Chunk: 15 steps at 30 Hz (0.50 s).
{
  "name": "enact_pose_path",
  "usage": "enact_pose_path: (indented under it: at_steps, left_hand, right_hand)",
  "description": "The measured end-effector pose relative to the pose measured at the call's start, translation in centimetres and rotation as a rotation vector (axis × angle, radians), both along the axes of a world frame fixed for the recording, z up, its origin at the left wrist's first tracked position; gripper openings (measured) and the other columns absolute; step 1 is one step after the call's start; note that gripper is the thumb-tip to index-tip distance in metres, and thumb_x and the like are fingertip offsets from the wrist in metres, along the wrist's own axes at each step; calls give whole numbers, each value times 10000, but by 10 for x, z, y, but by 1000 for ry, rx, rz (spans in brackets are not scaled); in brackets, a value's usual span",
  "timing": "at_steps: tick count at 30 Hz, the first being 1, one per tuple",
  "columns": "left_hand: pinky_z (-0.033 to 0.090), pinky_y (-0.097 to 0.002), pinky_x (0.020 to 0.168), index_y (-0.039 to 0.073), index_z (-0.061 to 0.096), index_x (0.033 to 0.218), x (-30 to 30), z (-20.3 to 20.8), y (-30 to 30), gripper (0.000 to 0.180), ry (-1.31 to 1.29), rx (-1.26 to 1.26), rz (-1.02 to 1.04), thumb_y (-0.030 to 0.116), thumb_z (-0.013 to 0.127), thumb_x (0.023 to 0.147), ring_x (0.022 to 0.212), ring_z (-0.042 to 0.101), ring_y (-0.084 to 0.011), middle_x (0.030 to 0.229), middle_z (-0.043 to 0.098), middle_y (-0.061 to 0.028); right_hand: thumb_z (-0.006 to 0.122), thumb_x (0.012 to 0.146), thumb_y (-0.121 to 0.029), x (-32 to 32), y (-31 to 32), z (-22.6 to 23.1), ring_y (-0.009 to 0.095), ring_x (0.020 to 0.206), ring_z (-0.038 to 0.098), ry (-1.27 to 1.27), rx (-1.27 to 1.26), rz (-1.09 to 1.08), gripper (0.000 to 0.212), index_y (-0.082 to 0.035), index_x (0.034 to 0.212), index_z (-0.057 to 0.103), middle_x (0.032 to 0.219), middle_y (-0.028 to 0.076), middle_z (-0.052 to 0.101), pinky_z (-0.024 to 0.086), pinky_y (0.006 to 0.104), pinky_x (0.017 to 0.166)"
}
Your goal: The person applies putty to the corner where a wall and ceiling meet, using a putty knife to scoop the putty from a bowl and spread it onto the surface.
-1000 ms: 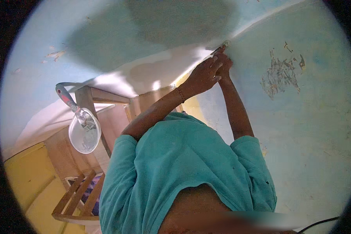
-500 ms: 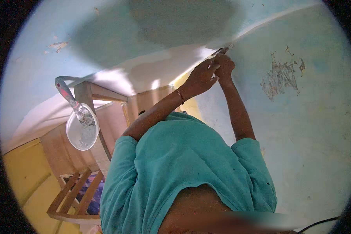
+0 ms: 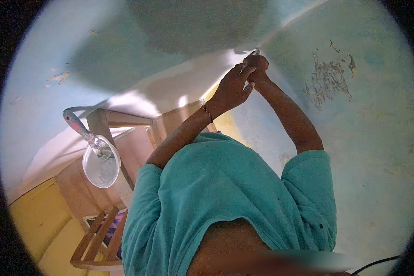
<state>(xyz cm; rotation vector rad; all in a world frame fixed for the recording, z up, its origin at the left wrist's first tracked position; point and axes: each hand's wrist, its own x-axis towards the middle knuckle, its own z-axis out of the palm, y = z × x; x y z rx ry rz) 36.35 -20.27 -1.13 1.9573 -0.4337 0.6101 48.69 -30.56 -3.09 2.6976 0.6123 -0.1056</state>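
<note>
- Since my right hand (image 3: 258,67) closes round a tool (image 3: 256,52) at one o'clock, most of that tool is hidden.
- My left hand (image 3: 231,92) meets it, thumb apart; whether it grips, I can't tell.
- Near nine, a scraper (image 3: 77,123) rests in a white tub (image 3: 97,178).

My right hand (image 3: 257,64) around a slim tool (image 3: 255,52), my left hand (image 3: 233,89) against my right, blue wall (image 3: 377,138), scraper (image 3: 77,123) in white tub (image 3: 95,177)
</note>
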Motion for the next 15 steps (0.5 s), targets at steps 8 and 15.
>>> enact_pose_path:
  at_steps: [8,15]
  left_hand:
    - [415,-371,828,45,422,1118,2,-8,-3,395,169,-70,3,205,562,785,1020,480,-297,1122,453,-175]
    - [429,-283,784,21,331,1235,33,-8,-23,491,363,-560,-222,161,540,813,909,516,-124,1031,517,-98]
  right_hand:
    - [552,681,-219,-25,-17,24,259,561,572,-312,577,-48,274,-8,856,560,693,192,578,443,344,481]
    - [437,811,-143,-32,-17,25,121,534,463,629,2506,-504,146,-26,849,515,657,4,473,391,230,452]
